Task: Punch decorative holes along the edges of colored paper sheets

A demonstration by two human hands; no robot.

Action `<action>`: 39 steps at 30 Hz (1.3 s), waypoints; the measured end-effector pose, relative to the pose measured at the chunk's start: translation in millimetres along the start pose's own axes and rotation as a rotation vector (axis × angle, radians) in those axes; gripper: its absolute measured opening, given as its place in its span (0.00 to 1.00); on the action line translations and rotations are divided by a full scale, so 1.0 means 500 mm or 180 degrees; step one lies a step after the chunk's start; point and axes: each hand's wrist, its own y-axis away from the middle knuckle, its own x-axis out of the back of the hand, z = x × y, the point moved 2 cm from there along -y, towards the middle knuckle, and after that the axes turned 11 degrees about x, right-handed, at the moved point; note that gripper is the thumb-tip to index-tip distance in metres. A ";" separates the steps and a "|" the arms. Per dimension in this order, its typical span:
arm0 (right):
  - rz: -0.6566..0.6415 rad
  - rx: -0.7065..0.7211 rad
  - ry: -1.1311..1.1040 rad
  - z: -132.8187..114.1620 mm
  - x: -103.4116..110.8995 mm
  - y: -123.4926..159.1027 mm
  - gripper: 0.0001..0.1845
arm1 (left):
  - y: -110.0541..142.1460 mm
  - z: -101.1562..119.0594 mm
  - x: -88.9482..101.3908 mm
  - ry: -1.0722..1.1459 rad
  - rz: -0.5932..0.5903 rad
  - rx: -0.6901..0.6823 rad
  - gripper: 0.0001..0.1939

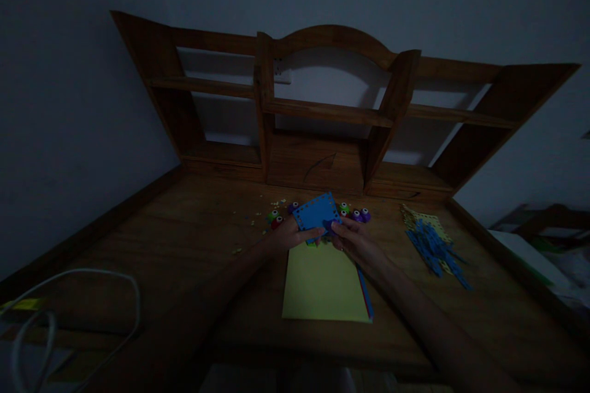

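Observation:
A small blue sheet (314, 211) with rows of holes along its edges is held up over the desk. My left hand (288, 234) is closed on its lower left edge. My right hand (356, 241) grips a purple hole punch (329, 225) set against the sheet's lower right corner; its jaws are hidden. Right below both hands lies a stack of paper with a yellow sheet (325, 285) on top and blue and red edges showing at the right. Small coloured punches with eye-like spots stand behind the hands, including a green one (273, 215) and a purple one (365, 215).
Tiny paper bits (278, 203) are scattered at the left of the hands. Blue paper strips (433, 249) lie over yellow perforated pieces (437, 225) at the right. A wooden shelf unit (329, 112) stands along the back. A white cable (133, 282) loops at the lower left.

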 end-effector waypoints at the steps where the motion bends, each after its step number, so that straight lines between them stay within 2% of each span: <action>1: 0.0025 -0.0009 0.0039 0.001 0.001 0.000 0.14 | -0.001 -0.001 0.000 -0.0010 0.0001 0.0018 0.16; 9: 0.0320 0.0002 0.0173 -0.005 -0.002 0.004 0.13 | 0.008 0.004 -0.010 -0.0085 -0.0009 0.0137 0.14; 14: 0.0543 -0.0074 0.0103 -0.003 0.000 0.005 0.14 | 0.020 0.015 -0.017 -0.0116 0.0149 0.0060 0.15; 19: 0.0415 -0.0117 0.0007 -0.008 -0.008 0.007 0.13 | 0.017 0.018 -0.014 0.0048 0.0384 0.0019 0.16; 23: 0.0414 -0.0071 0.0118 -0.013 -0.015 0.009 0.14 | 0.003 0.002 -0.008 -0.0068 0.0463 -0.0099 0.17; 28: 0.0368 0.0026 0.0386 0.014 -0.001 -0.001 0.18 | -0.011 -0.015 0.008 -0.0546 0.0993 -0.0134 0.15; 33: 0.0092 0.0034 0.0494 0.028 0.003 -0.005 0.22 | -0.009 -0.009 0.021 -0.0637 0.1508 -0.0159 0.17; 39: 0.0030 0.0023 0.0555 0.020 0.002 -0.004 0.21 | -0.012 -0.007 0.028 -0.0625 0.1658 -0.0233 0.16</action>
